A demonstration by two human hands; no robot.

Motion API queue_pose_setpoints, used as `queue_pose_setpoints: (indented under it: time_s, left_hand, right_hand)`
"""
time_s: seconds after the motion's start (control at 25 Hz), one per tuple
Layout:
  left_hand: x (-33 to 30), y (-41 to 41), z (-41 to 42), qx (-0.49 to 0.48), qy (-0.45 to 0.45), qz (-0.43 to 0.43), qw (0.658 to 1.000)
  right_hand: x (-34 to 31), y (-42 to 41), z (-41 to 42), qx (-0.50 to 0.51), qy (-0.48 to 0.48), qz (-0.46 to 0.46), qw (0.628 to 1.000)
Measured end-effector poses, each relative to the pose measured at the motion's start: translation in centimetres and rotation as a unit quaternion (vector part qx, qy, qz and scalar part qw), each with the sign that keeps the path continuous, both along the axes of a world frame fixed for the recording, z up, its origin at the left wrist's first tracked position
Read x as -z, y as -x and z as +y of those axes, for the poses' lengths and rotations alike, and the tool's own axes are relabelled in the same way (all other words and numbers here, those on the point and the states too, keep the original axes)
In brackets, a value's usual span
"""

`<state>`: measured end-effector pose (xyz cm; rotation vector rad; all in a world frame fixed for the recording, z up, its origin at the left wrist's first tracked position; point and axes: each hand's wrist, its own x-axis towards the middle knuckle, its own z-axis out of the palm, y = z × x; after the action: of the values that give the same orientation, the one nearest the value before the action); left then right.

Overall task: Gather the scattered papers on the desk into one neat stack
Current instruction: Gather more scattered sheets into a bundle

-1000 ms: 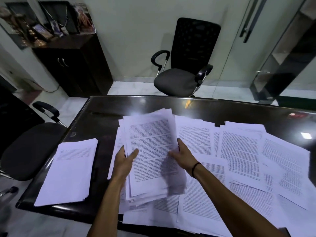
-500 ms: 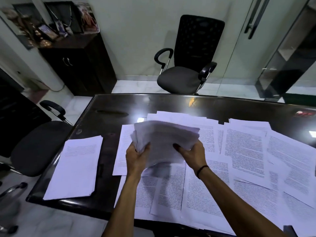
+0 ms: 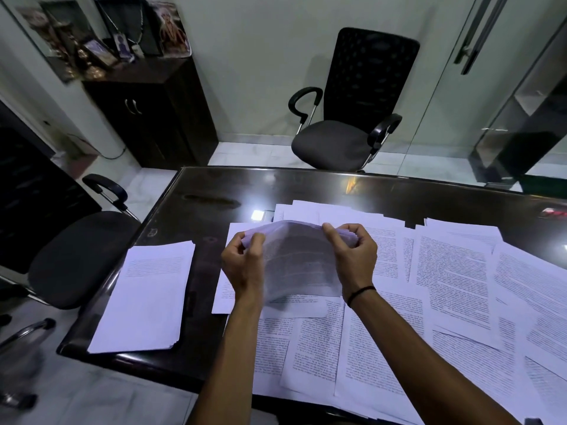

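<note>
1. A neat stack of white printed sheets (image 3: 144, 299) is seen at the left edge of the dark glossy desk (image 3: 383, 191).
2. A bowed bundle of white printed papers (image 3: 299, 265) is held upright above the desk, gripped at its top corners by the left hand (image 3: 244, 265) and the right hand (image 3: 352, 256).
3. Loose white printed pages (image 3: 454, 289) are spread overlapping across the desk's right side.

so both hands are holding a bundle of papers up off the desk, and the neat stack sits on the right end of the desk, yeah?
Not quite. Both hands, the left hand and the right hand, do hold the bundle above the desk, but the neat stack sits on the left end, not the right. The head view shows it; loose papers cover the right.
</note>
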<state>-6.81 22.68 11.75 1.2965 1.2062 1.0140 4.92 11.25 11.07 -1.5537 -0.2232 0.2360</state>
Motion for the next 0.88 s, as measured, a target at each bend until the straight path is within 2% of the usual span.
queue_pose_setpoints:
  time_s: [0.12,0.24,0.32,0.48,0.6,0.68,0.8,0.88]
  left_hand:
    - [0.6,0.4,0.8,0.024,0.004,-0.040,0.999]
    - [1.2,0.7,1.2,0.067,0.007,-0.058,0.996]
    - [1.4,0.5,1.0,0.091,0.009,-0.066,0.994]
    - [2.7,0.6,1.2,0.147,-0.046,-0.070,0.986]
    - [5.5,1.3,1.7,0.197,-0.014,-0.035,0.980]
    - [6.9,2.0,1.2,0.235,0.006,0.018,0.972]
    - [7.6,2.4,0.5,0.245,0.009,0.093,0.965]
    - [7.6,2.5,0.3,0.228,0.022,0.113,0.967]
  right_hand:
    - [0.1,-0.1,-0.2,-0.038,-0.015,-0.013,0.999]
    - [0.5,-0.2,-0.4,-0.090,0.010,-0.037,0.995]
    - [1.0,0.3,-0.3,-0.093,0.023,-0.047,0.994]
    - [2.2,0.7,-0.2,-0.085,0.044,-0.032,0.995]
    - [3.5,0.5,-1.0,-0.094,0.071,0.010,0.993]
    - [3.6,1.0,-1.4,-0.093,0.054,0.041,0.993]
    - [1.8,1.4,-0.6,0.005,0.011,0.053,0.999]
    - [0.1,1.0,0.5,0.069,0.021,0.053,0.996]
